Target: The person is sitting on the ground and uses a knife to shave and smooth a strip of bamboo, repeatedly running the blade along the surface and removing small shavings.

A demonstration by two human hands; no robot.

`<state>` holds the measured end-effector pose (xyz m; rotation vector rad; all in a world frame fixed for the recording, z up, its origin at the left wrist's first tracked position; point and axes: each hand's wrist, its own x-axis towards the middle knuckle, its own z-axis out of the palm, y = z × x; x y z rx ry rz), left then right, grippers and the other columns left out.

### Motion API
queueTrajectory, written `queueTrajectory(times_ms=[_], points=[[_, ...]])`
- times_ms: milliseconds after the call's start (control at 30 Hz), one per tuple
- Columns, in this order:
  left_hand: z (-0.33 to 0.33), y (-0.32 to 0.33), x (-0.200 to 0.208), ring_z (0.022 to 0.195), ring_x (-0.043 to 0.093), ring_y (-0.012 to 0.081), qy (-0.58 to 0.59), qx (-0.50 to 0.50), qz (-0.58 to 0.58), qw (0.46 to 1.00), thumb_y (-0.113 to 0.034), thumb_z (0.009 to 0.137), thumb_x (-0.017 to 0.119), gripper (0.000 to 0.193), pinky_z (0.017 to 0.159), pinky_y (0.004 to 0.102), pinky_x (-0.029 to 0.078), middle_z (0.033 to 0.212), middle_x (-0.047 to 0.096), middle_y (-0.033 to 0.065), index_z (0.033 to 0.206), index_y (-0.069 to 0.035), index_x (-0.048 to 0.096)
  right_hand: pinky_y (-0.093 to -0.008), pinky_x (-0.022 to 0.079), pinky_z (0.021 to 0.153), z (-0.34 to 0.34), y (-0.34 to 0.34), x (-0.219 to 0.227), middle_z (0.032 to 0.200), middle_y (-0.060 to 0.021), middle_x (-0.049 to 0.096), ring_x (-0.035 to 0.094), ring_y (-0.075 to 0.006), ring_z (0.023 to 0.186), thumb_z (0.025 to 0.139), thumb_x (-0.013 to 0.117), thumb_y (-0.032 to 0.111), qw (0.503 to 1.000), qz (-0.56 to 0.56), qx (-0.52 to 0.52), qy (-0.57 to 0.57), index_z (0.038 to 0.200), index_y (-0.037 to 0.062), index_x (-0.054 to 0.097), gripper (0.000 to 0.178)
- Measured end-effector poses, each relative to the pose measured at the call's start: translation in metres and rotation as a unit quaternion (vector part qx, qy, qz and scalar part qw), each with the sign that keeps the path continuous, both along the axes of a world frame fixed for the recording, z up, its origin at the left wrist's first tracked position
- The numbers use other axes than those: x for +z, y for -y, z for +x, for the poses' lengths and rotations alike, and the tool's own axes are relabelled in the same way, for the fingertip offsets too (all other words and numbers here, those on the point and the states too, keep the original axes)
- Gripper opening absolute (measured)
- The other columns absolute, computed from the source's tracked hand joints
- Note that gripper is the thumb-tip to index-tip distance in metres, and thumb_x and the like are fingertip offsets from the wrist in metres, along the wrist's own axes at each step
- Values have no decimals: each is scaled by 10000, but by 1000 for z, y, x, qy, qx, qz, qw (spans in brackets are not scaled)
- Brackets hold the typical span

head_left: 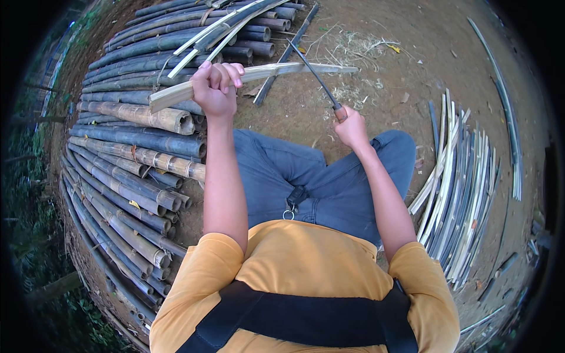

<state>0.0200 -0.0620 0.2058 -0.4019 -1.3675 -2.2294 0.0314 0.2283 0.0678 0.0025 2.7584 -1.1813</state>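
My left hand [216, 88] is closed around a pale split bamboo strip [268, 71], raised in front of me and reaching across to the right. In my right hand [353, 127] is the wooden handle of a long, narrow dark-bladed knife [318, 77]. Its blade points up and to the left, crossing the strip near its middle; whether the two touch I cannot tell. Under the strip a dark bamboo slat [286, 56] lies slantwise on the ground. Pale shavings [366, 48] are scattered beyond the blade.
Stacked bamboo poles [141, 144] fill the left side, with several split pieces [226, 29] on top at the back. A bundle of split strips [462, 194] lies to my right. Farther right, long slats [505, 100] rest on the bare soil. My bent legs [282, 159] are below my hands.
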Motion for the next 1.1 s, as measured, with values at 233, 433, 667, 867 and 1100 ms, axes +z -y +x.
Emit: queueTrajectory(times_ms=[233,433,667,867,1100], points=[[3,13,-7,500,434,209,10,6,13,1000,-258,944,385,424,721,419,435,459,310,29,545,-162,275,-537,509,814,20,21,61,953,-258,689,652,-463,948,900,586,195,998,53,43,-4,989,44,626,180],[1,12,-8,492,411,200,9,14,27,999,-257,939,385,422,712,416,431,457,304,29,543,-164,276,-530,518,808,9,26,54,963,-247,695,655,-463,943,866,584,143,998,60,27,17,992,40,622,168],[5,6,-6,487,398,195,9,-5,23,1000,-256,935,390,419,708,410,430,457,298,25,543,-166,270,-530,518,806,8,21,45,931,-259,693,662,-460,934,864,590,129,997,66,33,-12,989,31,632,164],[7,5,-6,476,379,189,4,-10,15,1000,-253,936,388,420,690,403,422,460,295,25,545,-165,264,-527,521,818,18,28,71,939,-264,690,663,-453,943,881,597,146,997,57,42,-3,1009,39,635,172],[5,-6,-2,469,369,183,-9,-30,4,999,-245,943,378,422,679,398,413,461,292,22,548,-160,258,-529,519,829,6,20,66,973,-244,699,665,-441,970,912,584,182,996,88,4,13,999,49,635,166]])
